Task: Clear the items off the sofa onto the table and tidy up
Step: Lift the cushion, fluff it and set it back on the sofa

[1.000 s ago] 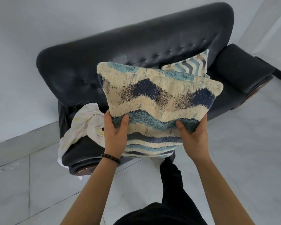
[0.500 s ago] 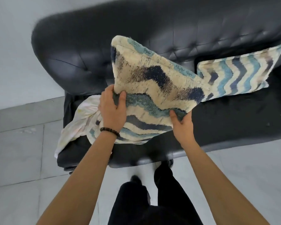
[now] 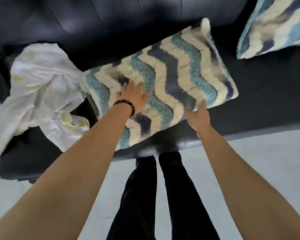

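- You were, by my reading, on the tidying half of the job: the wavy-striped blue, teal and cream woven cushion [image 3: 180, 75] lay face-up and skewed on the seat of the black leather sofa [image 3: 267, 101]. Its far corner touched the backrest and its near corner hung at the seat's front edge.
- Your left grip [image 3: 134, 97] was released. The palm and spread fingers lay flat on the cushion's face, pressing rather than holding, with the dark bead bracelet [image 3: 126, 105] at the wrist.
- Your right grip [image 3: 197, 113] grasped the cushion's near right edge. The thumb was on top and the fingers were out of sight beneath the fabric.
- Both arms were stretched well forward and down, with your legs close against the sofa front.
- The next move probably called for squaring the cushion or standing it against the backrest, like the matching striped cushion [image 3: 275, 28] further right. That would need the right grip to let go cleanly.
- The crumpled white cloth [image 3: 42, 87] lay draped over the left arm of the sofa, touching the cushion's left corner. It looked like the item left to carry to the desk, which was not in view.
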A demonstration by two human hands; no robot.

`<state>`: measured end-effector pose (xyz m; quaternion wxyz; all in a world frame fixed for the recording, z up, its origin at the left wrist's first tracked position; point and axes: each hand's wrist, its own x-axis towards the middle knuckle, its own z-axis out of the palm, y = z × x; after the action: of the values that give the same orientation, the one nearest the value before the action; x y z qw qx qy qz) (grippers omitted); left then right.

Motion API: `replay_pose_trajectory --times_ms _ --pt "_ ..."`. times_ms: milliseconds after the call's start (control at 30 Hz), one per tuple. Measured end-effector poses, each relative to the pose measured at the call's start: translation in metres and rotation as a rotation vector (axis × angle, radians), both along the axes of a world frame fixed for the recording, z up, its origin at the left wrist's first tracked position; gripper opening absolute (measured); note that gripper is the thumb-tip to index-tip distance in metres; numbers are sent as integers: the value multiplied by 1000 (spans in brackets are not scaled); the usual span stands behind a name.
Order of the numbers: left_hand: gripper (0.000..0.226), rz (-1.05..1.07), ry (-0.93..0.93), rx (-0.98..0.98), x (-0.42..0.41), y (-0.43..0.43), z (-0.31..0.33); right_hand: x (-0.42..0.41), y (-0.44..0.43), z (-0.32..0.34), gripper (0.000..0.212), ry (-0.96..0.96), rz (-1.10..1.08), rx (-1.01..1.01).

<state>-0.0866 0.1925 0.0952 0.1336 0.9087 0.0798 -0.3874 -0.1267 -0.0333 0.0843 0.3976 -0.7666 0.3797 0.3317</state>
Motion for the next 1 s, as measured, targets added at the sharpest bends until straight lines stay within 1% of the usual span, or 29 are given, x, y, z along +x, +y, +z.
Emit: replay_pose_trajectory --times_ms 33,67,100,167,233,300,367,433,500,533,567,600,700,767,800,867,1000 --pt "59 -41 14 12 -13 5 -11 4 2 -4 88 6 49 -34" --pt "58 -79 -11 14 -23 10 -16 8 3 -5 83 -1 80 -92" --pt "57 -90 -48 9 -29 15 -19 13 6 -3 80 -45 116 -187" --pt "53 -35 -121 5 -32 24 -20 23 13 2 78 -211 232 -379" --pt "54 51 -201 40 -21 33 -25 42 21 5 77 -381 364 -415" --pt "58 149 -259 77 -4 43 -33 71 28 1 76 -477 504 -381" --pt "64 218 -300 112 14 53 -45 101 36 -11 76 -555 675 -431" --pt "66 264 -305 131 24 61 -59 126 41 -29 80 -560 791 -482" --pt "66 264 -288 192 24 63 -72 137 42 -49 87 -442 826 -510" --pt "64 247 -298 240 21 62 -75 137 41 -57 90 -389 845 -555" --pt "59 239 -321 273 19 61 -77 133 39 -61 89 -373 863 -600" --pt "54 256 -349 276 17 60 -76 128 36 -62 83 -401 877 -619" --pt "36 386 -480 179 10 58 -65 114 28 -51 42 -582 855 -504" --pt "31 380 -605 113 5 56 -51 114 24 -35 27 -646 809 -464" --pt "30 365 -668 89 6 54 -42 117 22 -24 25 -674 758 -450" --pt "28 353 -794 55 15 50 -20 124 20 0 27 -736 635 -439" --pt "22 279 -1084 65 53 47 23 137 12 45 33 -848 407 -486"
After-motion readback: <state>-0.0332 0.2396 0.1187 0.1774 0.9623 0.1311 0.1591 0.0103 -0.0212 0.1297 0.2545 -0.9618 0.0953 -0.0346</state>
